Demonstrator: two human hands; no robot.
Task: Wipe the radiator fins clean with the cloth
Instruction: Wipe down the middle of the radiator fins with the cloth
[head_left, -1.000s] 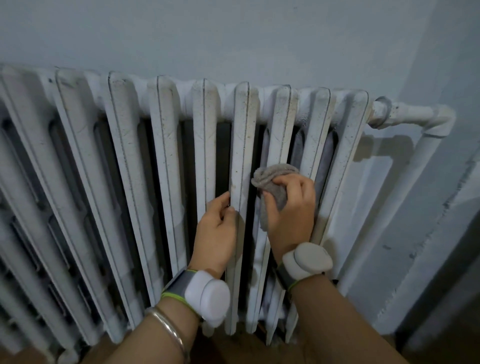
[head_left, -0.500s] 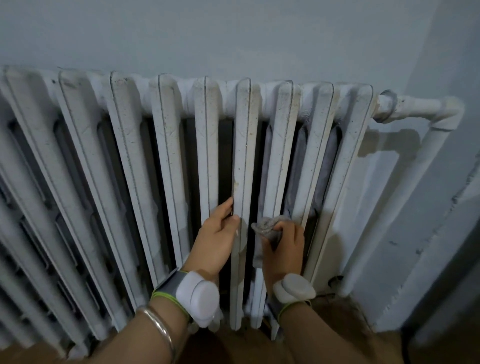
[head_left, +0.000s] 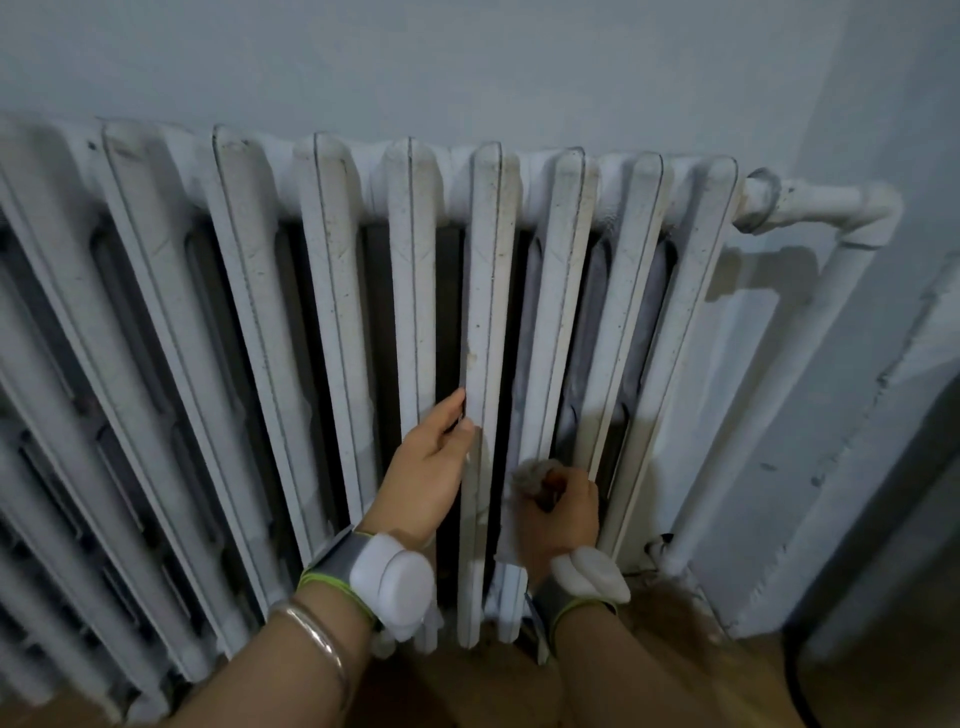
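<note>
R hand (head_left: 563, 512) was seen clenched round grey cloth (head_left: 530, 475), pressed low btwn two radiator (head_left: 332, 312) fins; L hand (head_left: 431, 467) was wrapped round adjacent fin (head_left: 485, 286), thumb in front.

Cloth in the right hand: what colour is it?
Greyish-beige; the small crumpled cloth shows best in the head view, gripped by the right hand.

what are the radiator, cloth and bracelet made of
The radiator looks like cast metal under thick matte white paint, speckled with grime. The cloth is soft grey fabric, crumpled in the right hand. The bracelet seems silvery metal, given its sheen.
</note>
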